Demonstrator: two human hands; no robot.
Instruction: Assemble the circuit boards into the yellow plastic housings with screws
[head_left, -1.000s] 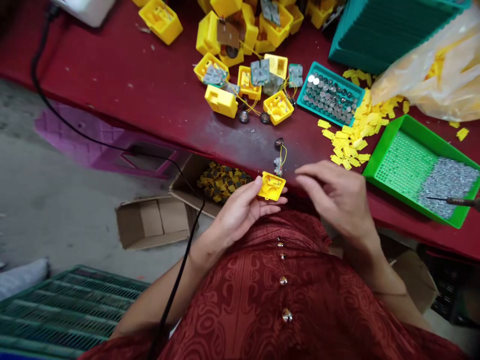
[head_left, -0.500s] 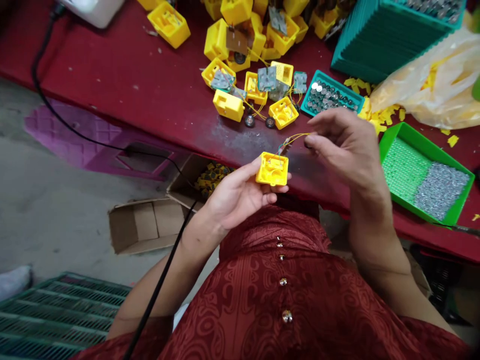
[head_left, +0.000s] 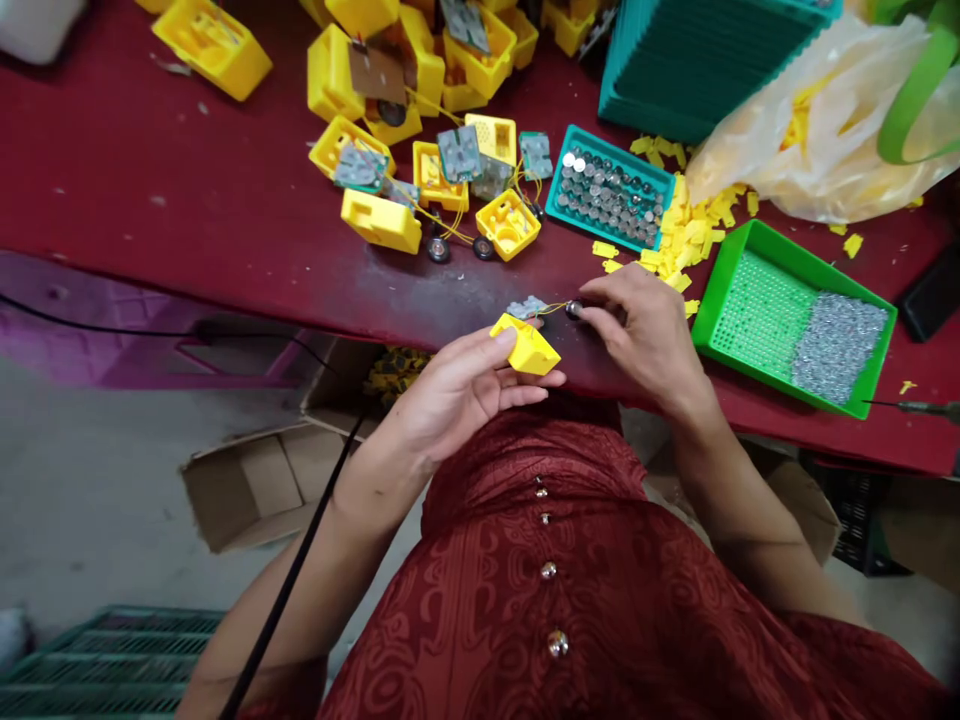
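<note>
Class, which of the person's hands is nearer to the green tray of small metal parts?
Right. The right hand lies on the table just beside the green tray, not touching it. The left hand is farther off, holding a yellow case.

Left of the battery tray (head_left: 609, 198) on the table (head_left: 187, 200) lie the casings (head_left: 420, 150); the screw bin (head_left: 795, 315) lies right.

Red table over a grey floor

The red table (head_left: 187, 190) sits above a grey concrete floor (head_left: 82, 480), open cardboard box (head_left: 247, 485) underneath.
</note>
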